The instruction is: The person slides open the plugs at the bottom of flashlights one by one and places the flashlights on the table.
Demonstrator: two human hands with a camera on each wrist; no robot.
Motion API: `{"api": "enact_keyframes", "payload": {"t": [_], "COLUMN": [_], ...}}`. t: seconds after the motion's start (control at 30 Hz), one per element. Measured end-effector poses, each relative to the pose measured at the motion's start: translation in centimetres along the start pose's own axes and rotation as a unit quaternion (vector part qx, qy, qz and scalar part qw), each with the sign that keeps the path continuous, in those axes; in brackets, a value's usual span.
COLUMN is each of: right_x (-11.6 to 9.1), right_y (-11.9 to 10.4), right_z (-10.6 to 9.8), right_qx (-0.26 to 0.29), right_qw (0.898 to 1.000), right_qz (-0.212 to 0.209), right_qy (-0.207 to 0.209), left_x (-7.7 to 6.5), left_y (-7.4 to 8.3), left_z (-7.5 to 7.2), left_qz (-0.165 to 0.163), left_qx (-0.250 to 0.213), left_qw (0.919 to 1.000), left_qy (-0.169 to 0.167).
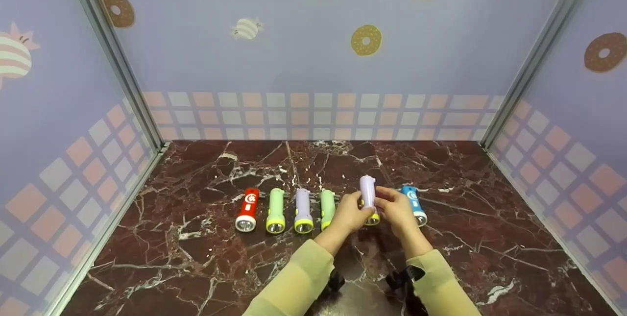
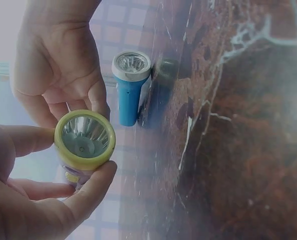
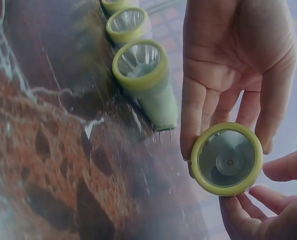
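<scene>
Flashlight (image 1: 367,192) in pale purple sits between my left grip (image 1: 349,214) and right grip (image 1: 397,211), both holding it; a green flashlight (image 1: 327,202) lies just left of them, a blue flashlight (image 1: 412,199) just right.

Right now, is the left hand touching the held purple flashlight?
Touching: the left wrist view shows the left hand gripping the purple flashlight by its yellow rim.
</scene>
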State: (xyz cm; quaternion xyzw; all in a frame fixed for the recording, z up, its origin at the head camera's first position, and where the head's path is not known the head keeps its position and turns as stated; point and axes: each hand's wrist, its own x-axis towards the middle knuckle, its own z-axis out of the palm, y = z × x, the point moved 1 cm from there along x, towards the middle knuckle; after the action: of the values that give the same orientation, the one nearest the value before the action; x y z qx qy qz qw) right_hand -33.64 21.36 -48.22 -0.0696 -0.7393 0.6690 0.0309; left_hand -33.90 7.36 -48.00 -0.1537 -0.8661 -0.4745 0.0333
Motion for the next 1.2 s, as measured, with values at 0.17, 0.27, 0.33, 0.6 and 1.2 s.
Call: {"api": "enact_keyframes", "payload": {"t": [0.17,0.27,0.33,0.6,1.2], "right_x": [-0.5,-0.7,-0.8,-1.5,-1.9], "right_y": [-0.3,-0.3,-0.3,-0.6,-0.2], "right_z": [0.6,0.9,1.2,2.1,2.9], "right_qx": [0.010,0.017,0.023,0.049,0.034], "right_qw": [1.000,1.000,1.000,0.997,0.993], "right_qz": [-0.007,-0.014,-0.019,-0.056,-0.111], "right_qy": [0.001,0.001,-0.001,-0.013,-0.015], "left_x": [-0.9,-1.4,-1.7,-2.8,-4.3], "left_y": [0.0,-0.1,-0.2,-0.9,-1.7], "left_z": [-0.7,-1.1,-1.3,-1.9,-2.6], "left_qz": [0.000,-0.005,-0.005,0.002,0.035], "left_qx": [-0.015,-0.028,-0.045,-0.117,-0.139], "left_qw": [0.9999,0.9995,0.9988,0.9922,0.9874], "left_qy": [0.008,0.014,0.020,0.042,0.067]}}
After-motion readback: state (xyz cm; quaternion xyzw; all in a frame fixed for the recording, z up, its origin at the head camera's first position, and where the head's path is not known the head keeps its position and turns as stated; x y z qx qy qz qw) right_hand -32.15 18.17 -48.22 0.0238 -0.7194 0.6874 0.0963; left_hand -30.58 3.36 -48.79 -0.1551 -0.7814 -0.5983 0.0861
